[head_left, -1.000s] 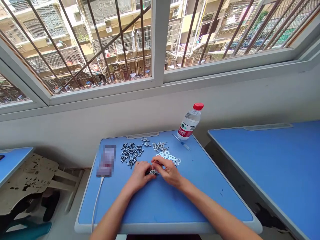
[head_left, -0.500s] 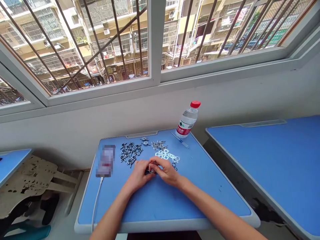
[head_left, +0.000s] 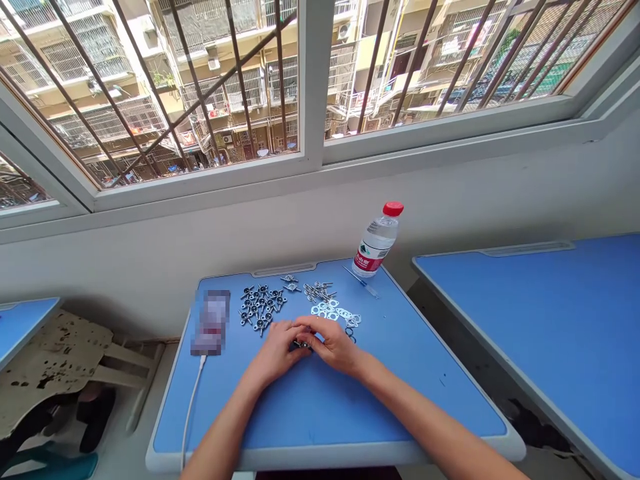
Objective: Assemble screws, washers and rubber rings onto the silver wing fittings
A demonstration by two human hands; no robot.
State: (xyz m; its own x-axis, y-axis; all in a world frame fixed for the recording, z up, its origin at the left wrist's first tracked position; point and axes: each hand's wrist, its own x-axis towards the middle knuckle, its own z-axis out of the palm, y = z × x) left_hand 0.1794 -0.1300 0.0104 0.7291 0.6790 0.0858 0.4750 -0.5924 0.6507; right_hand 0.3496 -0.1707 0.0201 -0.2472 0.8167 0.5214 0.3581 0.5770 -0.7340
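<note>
My left hand (head_left: 278, 348) and my right hand (head_left: 330, 343) meet over the middle of the blue desk, fingers curled together. Between them is a small metal part (head_left: 301, 344), mostly covered by the fingers, so its full shape is hidden. Just beyond my left hand lies a cluster of small metal parts with black round centres (head_left: 260, 305). Two similar metal pieces (head_left: 291, 283) lie apart behind it. White flat ring plates (head_left: 326, 309) are spread beyond my right hand, with thin metal pieces (head_left: 318, 291) behind them. Dark rings (head_left: 351, 333) rest beside my right hand's knuckles.
A water bottle with a red cap (head_left: 375, 243) stands at the back right corner, and a pen (head_left: 361, 281) lies in front of it. A blurred phone (head_left: 211, 323) with a white cable (head_left: 192, 400) is on the left. Another blue desk (head_left: 550, 313) stands to the right.
My right fingers have shifted slightly over the small metal part. Both hands stay together in the same place, and the piles look unchanged.
</note>
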